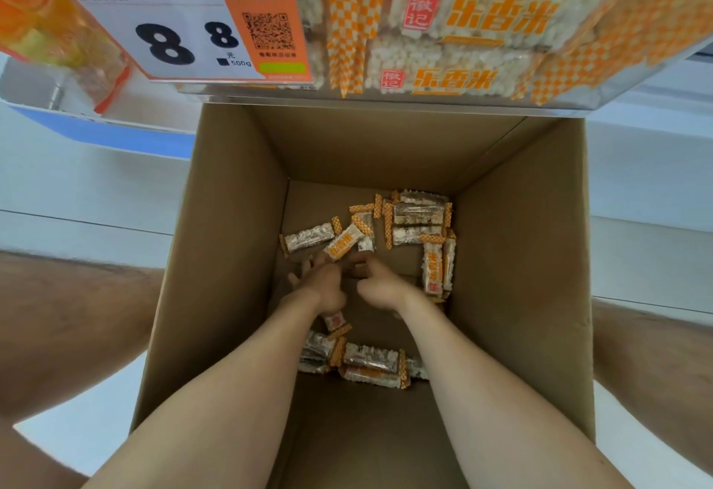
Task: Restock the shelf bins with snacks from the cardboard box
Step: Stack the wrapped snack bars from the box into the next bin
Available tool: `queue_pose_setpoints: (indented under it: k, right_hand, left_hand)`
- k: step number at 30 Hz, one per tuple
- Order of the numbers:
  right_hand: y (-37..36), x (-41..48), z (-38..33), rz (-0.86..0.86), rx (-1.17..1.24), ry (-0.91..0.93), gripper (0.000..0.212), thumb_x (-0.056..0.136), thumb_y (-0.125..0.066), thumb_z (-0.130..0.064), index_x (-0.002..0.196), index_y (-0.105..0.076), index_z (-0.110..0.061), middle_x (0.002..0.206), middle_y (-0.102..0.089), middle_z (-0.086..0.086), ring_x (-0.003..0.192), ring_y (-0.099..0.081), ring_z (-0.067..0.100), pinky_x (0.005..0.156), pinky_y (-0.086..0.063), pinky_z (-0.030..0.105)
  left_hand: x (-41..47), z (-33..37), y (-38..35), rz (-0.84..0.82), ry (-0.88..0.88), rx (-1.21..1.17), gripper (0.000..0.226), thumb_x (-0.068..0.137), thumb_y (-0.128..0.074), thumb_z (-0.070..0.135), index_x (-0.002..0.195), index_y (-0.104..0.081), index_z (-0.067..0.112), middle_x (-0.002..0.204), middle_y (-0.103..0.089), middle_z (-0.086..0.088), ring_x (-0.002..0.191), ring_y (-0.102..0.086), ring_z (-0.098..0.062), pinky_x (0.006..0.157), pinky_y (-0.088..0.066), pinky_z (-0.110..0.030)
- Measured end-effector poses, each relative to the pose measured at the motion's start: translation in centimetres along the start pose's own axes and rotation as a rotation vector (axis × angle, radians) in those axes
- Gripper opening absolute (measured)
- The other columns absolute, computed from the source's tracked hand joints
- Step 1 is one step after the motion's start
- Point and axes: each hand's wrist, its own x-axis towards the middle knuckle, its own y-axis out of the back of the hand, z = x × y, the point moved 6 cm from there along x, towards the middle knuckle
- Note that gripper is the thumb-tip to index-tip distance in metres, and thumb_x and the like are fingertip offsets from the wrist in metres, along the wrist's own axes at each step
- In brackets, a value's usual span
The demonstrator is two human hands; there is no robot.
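A tall open cardboard box (pixel 231 237) stands on the floor under me, and both my forearms reach down to its bottom. Several white snack packs with orange checkered ends lie scattered there: a group at the far right (pixel 418 224), another near the front (pixel 370 363). My left hand (pixel 320 282) has its fingers spread, their tips at a slanted pack with orange lettering (pixel 343 245). My right hand (pixel 380 284) sits close beside it with fingers curled downward; whether it holds anything is hidden. Another pack (pixel 335 320) shows just under my left wrist.
Above the box juts a clear shelf bin (pixel 602 79) full of the same snack packs, with an orange and white price tag (pixel 185 33) at its left. Another bin with orange packaging (pixel 38 25) is at the far left. My bare legs flank the box on the pale floor.
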Motion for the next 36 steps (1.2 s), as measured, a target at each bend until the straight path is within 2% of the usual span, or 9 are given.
queue_pose_setpoints:
  k: [5,10,16,20,23,26,29,33,36]
  right_hand:
    - [1.0,-0.3,0.4,0.047,0.271,0.028,0.055,0.096,-0.050,0.014,0.140,-0.047,-0.018,0.132,-0.061,0.007,0.127,-0.057,0.022,0.096,-0.053,0.031]
    - [3.1,0.2,-0.3,0.213,0.490,0.118,0.061,0.092,-0.056,0.016,0.138,-0.052,-0.024,0.130,-0.069,0.004,0.124,-0.064,0.019,0.091,-0.056,0.025]
    - [4.7,-0.6,-0.3,0.406,0.185,0.149,0.046,0.090,-0.080,-0.007,0.131,-0.063,-0.018,0.114,-0.065,-0.003,0.113,-0.062,0.015,0.075,-0.047,0.015]
    - [5.5,-2.1,0.1,0.543,0.088,0.140,0.032,0.101,-0.062,-0.004,0.130,-0.063,-0.019,0.123,-0.066,0.002,0.103,-0.062,0.014,0.077,-0.045,0.020]
    - [6.0,-3.5,0.2,0.609,0.051,0.127,0.038,0.106,-0.050,-0.008,0.140,-0.059,-0.022,0.109,-0.067,0.002,0.066,-0.059,0.009,0.051,-0.043,0.020]
    - [6.2,-4.3,0.6,0.609,-0.024,0.090,0.033,0.106,-0.052,-0.013,0.137,-0.064,-0.016,0.114,-0.069,0.005,0.076,-0.064,0.015,0.060,-0.045,0.024]
    - [6.3,-5.4,1.4,0.596,-0.087,0.015,0.031,0.103,-0.057,-0.012,0.131,-0.070,-0.010,0.095,-0.069,0.007,0.064,-0.060,0.017,0.052,-0.042,0.022]
    - [6.7,-7.2,1.7,0.584,-0.265,-0.058,0.029,0.096,-0.070,-0.012,0.124,-0.069,-0.003,0.118,-0.057,0.009,0.109,-0.062,0.030,0.083,-0.047,0.028]
    - [6.9,-7.9,1.8,0.562,-0.297,-0.096,0.031,0.093,-0.074,-0.012,0.123,-0.068,-0.009,0.129,-0.058,0.012,0.112,-0.062,0.032,0.086,-0.050,0.030]
  left_hand:
    - [0.3,-0.7,0.2,0.085,-0.041,-0.263,0.071,0.096,-0.048,0.001,0.153,-0.044,0.043,0.164,-0.016,-0.003,0.154,-0.015,-0.038,0.125,-0.009,-0.062]
    - [0.7,-0.8,2.1,0.280,-0.176,-0.652,0.060,0.097,-0.051,-0.010,0.142,-0.061,0.028,0.151,-0.038,-0.008,0.144,-0.038,-0.024,0.121,-0.034,-0.033]
    - [-0.4,1.9,3.7,0.284,-0.305,-0.865,0.050,0.093,-0.058,-0.017,0.127,-0.070,0.018,0.124,-0.068,-0.002,0.118,-0.063,-0.015,0.090,-0.052,-0.015]
    - [0.2,-0.5,3.7,0.479,-0.160,-0.667,0.039,0.086,-0.068,-0.011,0.106,-0.068,0.022,0.113,-0.068,0.001,0.109,-0.064,-0.017,0.093,-0.053,-0.026]
    - [0.8,-1.8,1.3,0.295,-0.066,-0.468,0.040,0.083,-0.082,0.009,0.118,-0.066,0.022,0.120,-0.068,0.002,0.115,-0.064,-0.019,0.098,-0.054,-0.034]
    - [0.7,-1.0,-0.1,0.249,-0.095,-0.191,0.054,0.082,-0.088,0.032,0.129,-0.065,0.019,0.134,-0.064,-0.002,0.129,-0.057,-0.027,0.108,-0.049,-0.041]
    - [0.3,0.3,-0.4,0.271,-0.090,0.083,0.065,0.086,-0.084,0.038,0.142,-0.058,0.017,0.161,-0.036,-0.011,0.150,-0.030,-0.039,0.121,-0.034,-0.047]
    - [0.1,1.2,-0.6,0.262,-0.053,0.194,0.055,0.091,-0.080,0.032,0.136,-0.057,0.009,0.150,-0.047,-0.016,0.136,-0.049,-0.037,0.110,-0.045,-0.043]
    - [-0.1,1.2,-0.1,0.227,-0.045,0.172,0.050,0.090,-0.082,0.034,0.128,-0.059,0.012,0.133,-0.062,-0.013,0.124,-0.060,-0.035,0.099,-0.053,-0.042]
